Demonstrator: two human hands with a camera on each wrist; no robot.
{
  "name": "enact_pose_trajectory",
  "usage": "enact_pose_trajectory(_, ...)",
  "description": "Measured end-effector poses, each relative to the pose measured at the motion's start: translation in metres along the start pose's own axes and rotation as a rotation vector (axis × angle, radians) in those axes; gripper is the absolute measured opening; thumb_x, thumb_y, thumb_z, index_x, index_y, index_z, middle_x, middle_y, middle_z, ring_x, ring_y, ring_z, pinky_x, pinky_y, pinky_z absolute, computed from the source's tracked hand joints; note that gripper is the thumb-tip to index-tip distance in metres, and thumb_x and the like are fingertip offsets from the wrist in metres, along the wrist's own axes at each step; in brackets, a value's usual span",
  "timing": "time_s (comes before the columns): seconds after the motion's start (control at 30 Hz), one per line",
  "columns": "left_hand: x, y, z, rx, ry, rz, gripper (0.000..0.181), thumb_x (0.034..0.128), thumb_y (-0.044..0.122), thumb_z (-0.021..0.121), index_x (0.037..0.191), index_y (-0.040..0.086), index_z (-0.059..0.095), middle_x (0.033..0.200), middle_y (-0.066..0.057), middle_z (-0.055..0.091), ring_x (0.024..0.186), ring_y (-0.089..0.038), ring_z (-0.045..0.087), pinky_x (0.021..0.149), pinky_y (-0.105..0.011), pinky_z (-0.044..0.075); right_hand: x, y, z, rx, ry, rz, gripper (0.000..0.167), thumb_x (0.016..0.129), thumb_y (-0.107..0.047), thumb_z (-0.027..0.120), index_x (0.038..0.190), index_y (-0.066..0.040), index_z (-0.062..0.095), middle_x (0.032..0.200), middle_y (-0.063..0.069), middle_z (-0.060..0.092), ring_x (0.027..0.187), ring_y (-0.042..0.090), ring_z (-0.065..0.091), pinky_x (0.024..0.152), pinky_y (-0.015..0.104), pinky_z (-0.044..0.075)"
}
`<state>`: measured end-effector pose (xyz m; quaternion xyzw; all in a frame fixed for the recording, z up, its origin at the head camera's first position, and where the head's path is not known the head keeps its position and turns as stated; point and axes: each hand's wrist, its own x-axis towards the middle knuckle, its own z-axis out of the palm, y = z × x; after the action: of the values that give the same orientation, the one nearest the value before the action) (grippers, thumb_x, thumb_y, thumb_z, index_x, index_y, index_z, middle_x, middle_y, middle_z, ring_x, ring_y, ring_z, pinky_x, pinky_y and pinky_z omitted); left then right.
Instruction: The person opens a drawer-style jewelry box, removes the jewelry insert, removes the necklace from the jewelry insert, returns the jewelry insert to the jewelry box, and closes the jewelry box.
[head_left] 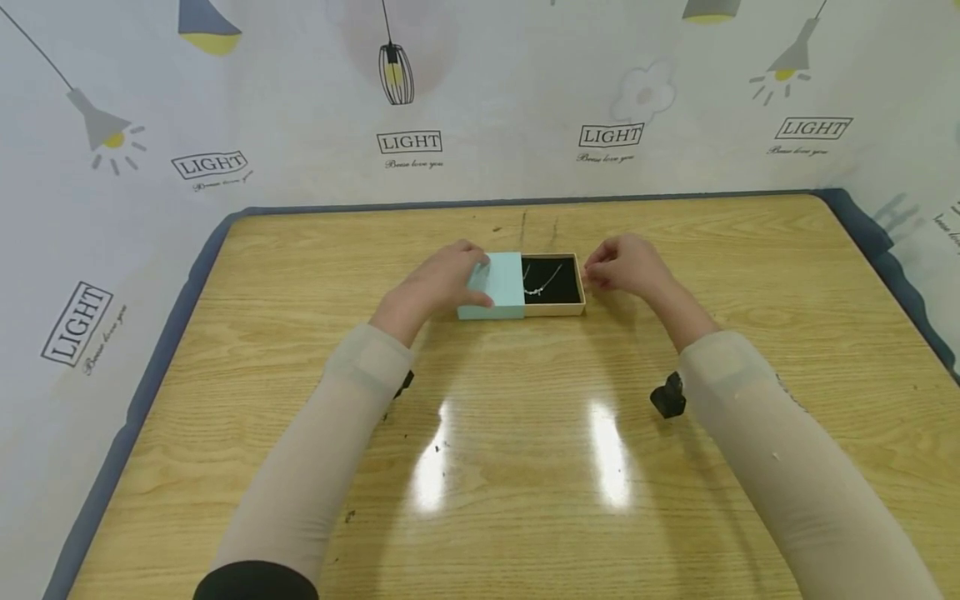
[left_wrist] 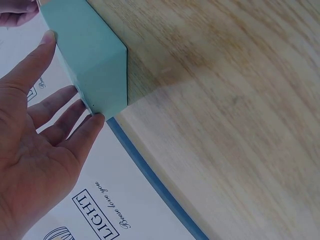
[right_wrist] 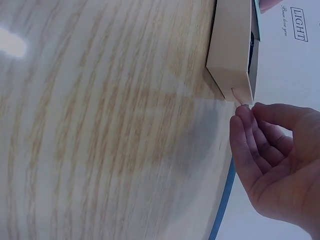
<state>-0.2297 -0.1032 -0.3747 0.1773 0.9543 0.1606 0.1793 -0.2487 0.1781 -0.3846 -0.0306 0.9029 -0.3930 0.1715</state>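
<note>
A jewellery box lies on the table with its pale turquoise sleeve (head_left: 506, 283) on the left and its cream inner drawer (head_left: 557, 310) drawn partly out to the right. On the drawer's black pad lies a thin silver necklace (head_left: 537, 292); the sleeve covers the rest. My left hand (head_left: 435, 290) holds the sleeve, thumb at the near side and fingers at the far side. At the drawer's right end, my right hand (head_left: 630, 265) pinches a thin pull ribbon (right_wrist: 237, 96) between thumb and fingertips. The ribbon comes from a small hole in the drawer's end wall.
The box rests toward the back of a wood-grain table (head_left: 517, 467). A white wall covering (head_left: 510, 100) printed with lamps and "LIGHT" stands behind, with a blue-grey border (head_left: 420, 203) along the table edge. Black wrist devices (head_left: 669, 396) show under the sleeves.
</note>
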Motion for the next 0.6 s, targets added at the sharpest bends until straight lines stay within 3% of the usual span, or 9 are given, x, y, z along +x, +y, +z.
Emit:
enact_pose_trajectory(0.1, 0.000, 0.000, 0.000, -0.003, 0.003, -0.001, 0.073, 0.0877, 0.041, 0.075, 0.147, 0.012, 0.045, 0.157, -0.009, 0.037, 0.143, -0.028, 0.039, 0.122, -0.043, 0.035, 0.000, -0.001, 0.000, -0.006, 0.013, -0.011, 0.021, 0.099, -0.010, 0.058, 0.110, 0.007, 0.063, 0.101, 0.015, 0.068, 0.080, 0.015, 0.068, 0.079, 0.031, 0.063)
enact_pose_trajectory(0.33, -0.001, 0.001, 0.000, 0.000, 0.003, -0.004, 0.073, 0.0882, 0.041, 0.075, 0.148, 0.012, 0.045, 0.158, -0.009, 0.037, 0.143, -0.028, 0.039, 0.122, -0.043, 0.035, -0.004, -0.008, 0.002, -0.015, 0.051, -0.053, 0.022, 0.100, -0.012, 0.056, 0.111, 0.006, 0.064, 0.109, 0.021, 0.067, 0.099, 0.034, 0.069, 0.086, 0.038, 0.063)
enact_pose_trajectory(0.6, 0.000, 0.001, 0.000, 0.005, 0.000, -0.005, 0.072, 0.0886, 0.041, 0.074, 0.148, 0.012, 0.045, 0.158, -0.009, 0.037, 0.143, -0.028, 0.038, 0.122, -0.043, 0.035, -0.005, -0.013, 0.006, -0.068, 0.085, -0.083, 0.021, 0.101, -0.013, 0.055, 0.110, 0.003, 0.065, 0.111, 0.021, 0.066, 0.098, 0.035, 0.069, 0.086, 0.040, 0.062)
